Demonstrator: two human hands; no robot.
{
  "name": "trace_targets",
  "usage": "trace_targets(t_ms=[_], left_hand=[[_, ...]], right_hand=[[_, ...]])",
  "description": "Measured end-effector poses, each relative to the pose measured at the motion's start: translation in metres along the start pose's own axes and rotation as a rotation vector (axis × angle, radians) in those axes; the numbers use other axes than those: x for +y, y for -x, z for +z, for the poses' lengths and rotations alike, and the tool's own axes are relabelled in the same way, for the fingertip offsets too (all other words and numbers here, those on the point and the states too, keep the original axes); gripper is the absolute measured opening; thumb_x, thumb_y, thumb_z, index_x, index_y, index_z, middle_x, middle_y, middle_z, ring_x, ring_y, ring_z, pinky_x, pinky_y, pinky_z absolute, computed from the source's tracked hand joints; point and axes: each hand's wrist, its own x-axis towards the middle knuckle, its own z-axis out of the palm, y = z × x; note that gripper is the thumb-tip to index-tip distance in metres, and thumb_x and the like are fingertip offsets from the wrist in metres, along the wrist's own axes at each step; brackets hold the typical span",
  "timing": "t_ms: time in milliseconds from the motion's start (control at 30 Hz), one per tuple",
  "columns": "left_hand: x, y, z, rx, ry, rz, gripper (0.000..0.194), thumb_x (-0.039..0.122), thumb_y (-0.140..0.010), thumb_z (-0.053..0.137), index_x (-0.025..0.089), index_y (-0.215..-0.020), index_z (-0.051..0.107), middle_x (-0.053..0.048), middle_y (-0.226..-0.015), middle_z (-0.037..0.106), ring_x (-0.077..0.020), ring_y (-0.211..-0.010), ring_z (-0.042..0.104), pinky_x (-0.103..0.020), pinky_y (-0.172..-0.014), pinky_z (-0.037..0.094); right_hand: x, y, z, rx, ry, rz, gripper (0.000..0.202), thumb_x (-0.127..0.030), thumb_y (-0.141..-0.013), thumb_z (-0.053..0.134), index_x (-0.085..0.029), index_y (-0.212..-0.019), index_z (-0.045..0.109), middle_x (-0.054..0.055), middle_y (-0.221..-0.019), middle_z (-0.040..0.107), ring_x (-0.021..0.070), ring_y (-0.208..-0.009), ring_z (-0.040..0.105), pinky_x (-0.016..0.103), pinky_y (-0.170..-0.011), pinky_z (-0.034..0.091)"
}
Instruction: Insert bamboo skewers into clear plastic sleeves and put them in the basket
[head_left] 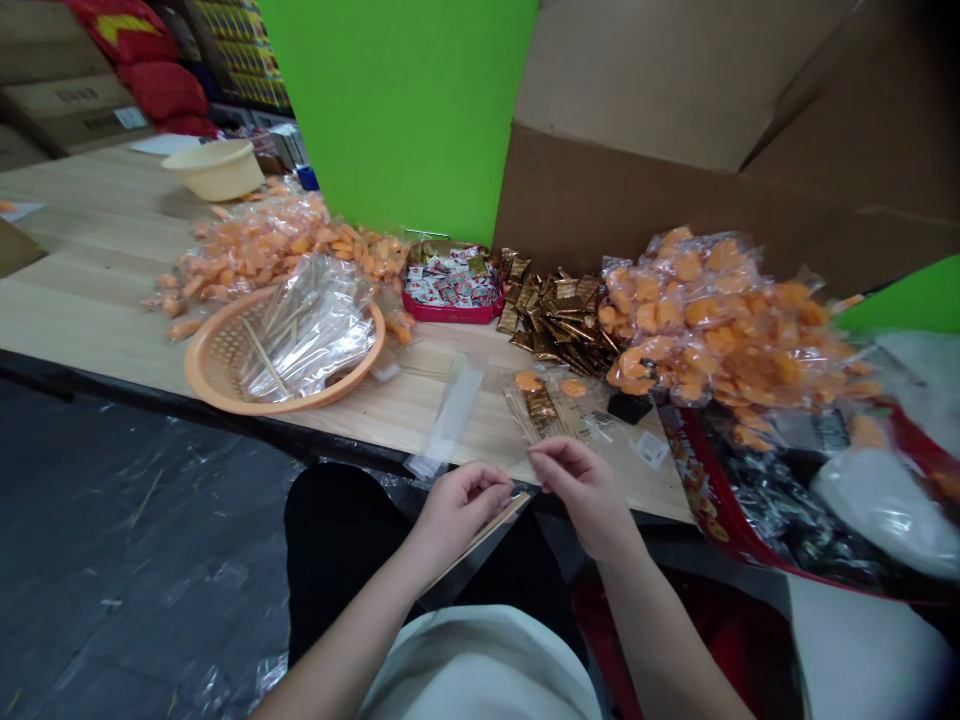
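Observation:
My left hand (461, 512) is closed on a narrow clear bag (491, 530) with thin wooden sticks in it, held slanting over my lap at the table edge. My right hand (585, 492) is in a pinch just right of the bag's upper end; whatever its fingertips hold is too small to tell. Just beyond it on the table lie thin wooden sticks (523, 412), a gold sachet (541, 408) and orange pieces (528, 380) among clear wrappers. A stack of flat clear bags (454, 410) lies beyond my left hand.
On the left, an orange basket (199, 365) holds filled clear bags. Behind are a red tray (450, 312) of white sachets and a heap of gold sachets (559, 310). Bagged orange pieces (705, 310) pile up at right, above a red box (720, 500). Cardboard (637, 190) stands behind.

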Motion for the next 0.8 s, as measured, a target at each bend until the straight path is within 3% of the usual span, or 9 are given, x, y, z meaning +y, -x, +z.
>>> trace_targets(t_ms=[100, 167, 233, 367, 533, 800], left_hand=[[0.003, 0.001, 0.002, 0.018, 0.211, -0.111, 0.021, 0.034, -0.073, 0.064, 0.016, -0.078, 0.055, 0.001, -0.07, 0.062, -0.014, -0.065, 0.063, -0.028, -0.067, 0.05], [0.007, 0.003, 0.003, 0.021, 0.292, -0.15, 0.024, 0.035, -0.072, 0.066, 0.016, -0.079, 0.054, 0.0, -0.072, 0.064, -0.0139, -0.068, 0.064, -0.028, -0.07, 0.05], [0.011, 0.004, 0.003, 0.006, 0.313, -0.161, 0.025, 0.036, -0.072, 0.065, 0.016, -0.08, 0.053, 0.0, -0.071, 0.064, -0.0137, -0.067, 0.064, -0.028, -0.069, 0.05], [0.015, 0.005, 0.002, -0.026, 0.282, -0.123, 0.023, 0.038, -0.077, 0.06, 0.015, -0.078, 0.056, -0.001, -0.073, 0.064, -0.0139, -0.069, 0.063, -0.029, -0.072, 0.05], [0.014, 0.006, -0.002, -0.006, 0.098, -0.016, 0.024, 0.037, -0.076, 0.061, 0.013, -0.079, 0.066, -0.003, -0.075, 0.065, -0.0148, -0.073, 0.061, -0.026, -0.072, 0.049], [0.012, 0.008, -0.004, -0.094, 0.31, -0.196, 0.032, 0.042, -0.079, 0.057, 0.013, -0.089, 0.066, -0.008, -0.079, 0.07, -0.0185, -0.074, 0.066, -0.034, -0.075, 0.051]], right_hand=[[0.003, 0.001, -0.004, 0.107, -0.15, 0.014, 0.03, -0.039, -0.074, 0.063, -0.022, -0.098, 0.062, 0.0, -0.076, 0.058, 0.0118, -0.063, 0.052, 0.024, -0.055, 0.044], [0.008, 0.006, -0.001, -0.008, -0.138, 0.09, 0.036, -0.038, -0.071, 0.066, -0.022, -0.104, 0.061, 0.002, -0.082, 0.06, 0.0127, -0.065, 0.054, 0.025, -0.055, 0.046], [0.013, 0.013, 0.005, -0.091, -0.068, 0.115, 0.03, -0.036, -0.072, 0.066, -0.02, -0.097, 0.064, 0.002, -0.077, 0.06, 0.0118, -0.062, 0.054, 0.024, -0.053, 0.045], [0.017, 0.017, 0.014, -0.071, -0.023, -0.01, 0.015, -0.034, -0.077, 0.06, -0.021, -0.085, 0.062, -0.002, -0.067, 0.056, 0.0095, -0.056, 0.05, 0.021, -0.05, 0.042], [0.018, 0.013, 0.011, -0.163, 0.072, -0.181, 0.005, -0.025, -0.078, 0.059, -0.022, -0.082, 0.059, 0.0, -0.076, 0.055, 0.0117, -0.068, 0.053, 0.024, -0.06, 0.045], [0.016, 0.016, 0.001, -0.202, 0.32, -0.497, 0.029, -0.013, -0.082, 0.047, -0.029, -0.092, 0.069, 0.003, -0.083, 0.052, 0.0148, -0.075, 0.054, 0.029, -0.065, 0.045]])
